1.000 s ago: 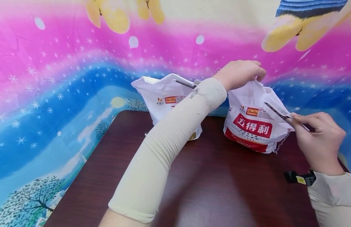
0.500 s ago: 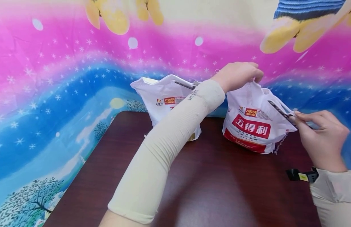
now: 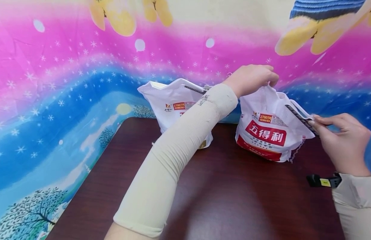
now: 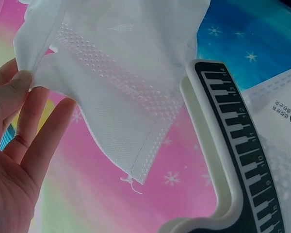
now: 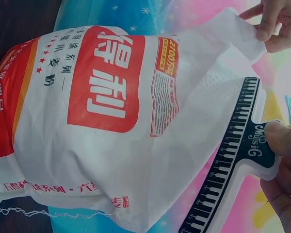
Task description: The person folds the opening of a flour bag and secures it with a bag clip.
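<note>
My left hand (image 3: 253, 79) pinches the top edge of the right-hand white flour bag (image 3: 264, 133), which stands upright on the table. In the left wrist view, the thumb and a finger hold a fold of that bag (image 4: 121, 73). My right hand (image 3: 344, 141) pinches the handle of a white bag clip with a piano-key strip (image 3: 300, 120), at the bag's right upper side. The right wrist view shows this clip (image 5: 228, 145) slanting along the bag's upper edge; whether it clamps the fabric, I cannot tell.
A second white flour bag (image 3: 170, 96) stands to the left, partly behind my left forearm, with a similar clip (image 3: 193, 88) at its top. Both bags are on the dark wooden table (image 3: 233, 186). A printed cloth backdrop (image 3: 83, 83) hangs close behind.
My right hand has shifted slightly right and up, taking the clip outward along the bag's top. My left hand stays nearly still on the bag's edge.
</note>
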A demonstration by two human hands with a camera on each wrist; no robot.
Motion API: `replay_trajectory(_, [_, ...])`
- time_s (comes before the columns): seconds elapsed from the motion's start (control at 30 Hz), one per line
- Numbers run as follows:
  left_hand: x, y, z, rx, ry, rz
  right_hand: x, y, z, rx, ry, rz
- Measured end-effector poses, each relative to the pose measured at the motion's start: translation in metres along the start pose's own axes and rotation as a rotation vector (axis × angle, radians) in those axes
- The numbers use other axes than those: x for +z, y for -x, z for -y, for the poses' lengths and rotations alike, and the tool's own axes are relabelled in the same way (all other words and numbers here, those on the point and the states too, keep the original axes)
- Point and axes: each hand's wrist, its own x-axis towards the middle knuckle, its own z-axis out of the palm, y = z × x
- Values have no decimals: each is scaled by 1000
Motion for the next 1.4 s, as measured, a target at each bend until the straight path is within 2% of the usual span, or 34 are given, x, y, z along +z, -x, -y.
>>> replay_trajectory(0.23, [0, 0, 2, 7, -5, -4, -1, -9, -4, 52, 24, 78])
replay_trajectory(0.5, [3, -2, 2, 29, -22, -11, -1, -12, -15, 97, -50, 103])
replay_trajectory(0.73, [3, -2, 3, 28, -40, -11, 1, -14, -22, 133, -31, 157])
replay_trajectory(0.87, [3, -1, 4, 21, -46, -5, 3, -15, -24, 145, -25, 173])
replay_trajectory(1.1, [4, -1, 4, 23, -50, -14, 9, -15, -27, 148, -77, 172])
replay_trajectory(1.4, [6, -2, 5, 20, -55, -2, 16, -13, -26, 184, -68, 194])
